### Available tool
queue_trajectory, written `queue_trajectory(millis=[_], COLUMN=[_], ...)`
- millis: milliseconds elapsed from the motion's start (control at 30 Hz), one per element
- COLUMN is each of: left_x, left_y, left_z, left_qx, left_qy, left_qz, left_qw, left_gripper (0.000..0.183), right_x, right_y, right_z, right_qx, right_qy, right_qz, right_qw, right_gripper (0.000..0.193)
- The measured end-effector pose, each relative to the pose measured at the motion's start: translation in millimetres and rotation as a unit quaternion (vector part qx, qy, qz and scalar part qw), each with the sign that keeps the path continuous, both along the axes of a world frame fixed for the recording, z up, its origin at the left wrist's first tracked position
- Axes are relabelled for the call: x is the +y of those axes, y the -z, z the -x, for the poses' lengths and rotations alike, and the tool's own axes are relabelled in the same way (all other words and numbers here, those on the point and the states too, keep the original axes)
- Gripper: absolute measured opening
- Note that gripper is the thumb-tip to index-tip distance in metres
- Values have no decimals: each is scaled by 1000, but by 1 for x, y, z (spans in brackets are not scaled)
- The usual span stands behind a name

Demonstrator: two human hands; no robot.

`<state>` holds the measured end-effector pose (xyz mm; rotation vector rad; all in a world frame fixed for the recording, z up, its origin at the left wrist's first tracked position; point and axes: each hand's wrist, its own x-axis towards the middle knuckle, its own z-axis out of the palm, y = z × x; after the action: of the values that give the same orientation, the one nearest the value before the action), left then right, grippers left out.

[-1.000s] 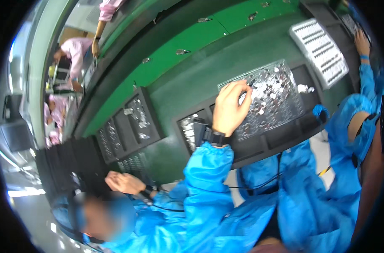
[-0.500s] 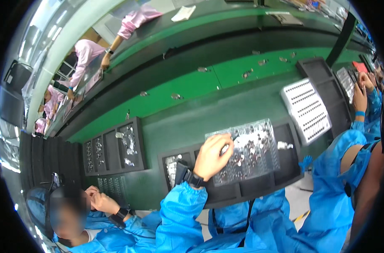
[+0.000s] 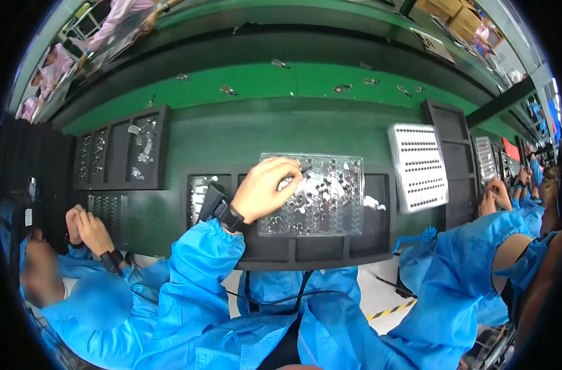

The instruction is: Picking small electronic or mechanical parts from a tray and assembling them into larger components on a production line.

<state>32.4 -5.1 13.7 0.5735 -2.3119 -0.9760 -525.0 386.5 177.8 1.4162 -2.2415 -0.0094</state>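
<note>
My left hand (image 3: 267, 189) is over the left part of a clear plastic tray (image 3: 353, 217) that holds many small shiny and dark pieces. Its thumb and forefinger curl together in a pinch, and a small dark piece (image 3: 303, 169) shows at their tips; its kind is too small to tell. Under the clear tray lies a black compartment tray (image 3: 319, 248), with silvery bits showing in it at both sides. My right hand (image 3: 545, 283) is raised at the right rim, close to the camera and dark; its fingers are hidden.
A white tray (image 3: 419, 166) with rows of dark pieces rests partly on another black tray (image 3: 456, 143). At the left stands a black tray of parts (image 3: 122, 148). Loose small parts (image 3: 342, 89) lie along the green strip. Co-workers' hands (image 3: 91, 230) are busy on both sides.
The whole view has shifted, so the table and trays sit further left and lie more level. My left hand stays pinched above the clear tray; my right stays raised.
</note>
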Motion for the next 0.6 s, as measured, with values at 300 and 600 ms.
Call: queue_trajectory(millis=[300,600], left_x=[-3,-13], left_y=[23,15], left_z=[16,22], left_qx=[26,44], left_qy=[-16,-5], left_qz=[2,0], left_qw=[1000,999], left_gripper=[13,11], right_x=[-115,-210], right_y=[-71,-106], right_z=[-238,-357], right_qx=[-161,-259], right_qy=[-287,-494], right_qz=[0,-56], right_qw=[944,828], right_gripper=[19,14])
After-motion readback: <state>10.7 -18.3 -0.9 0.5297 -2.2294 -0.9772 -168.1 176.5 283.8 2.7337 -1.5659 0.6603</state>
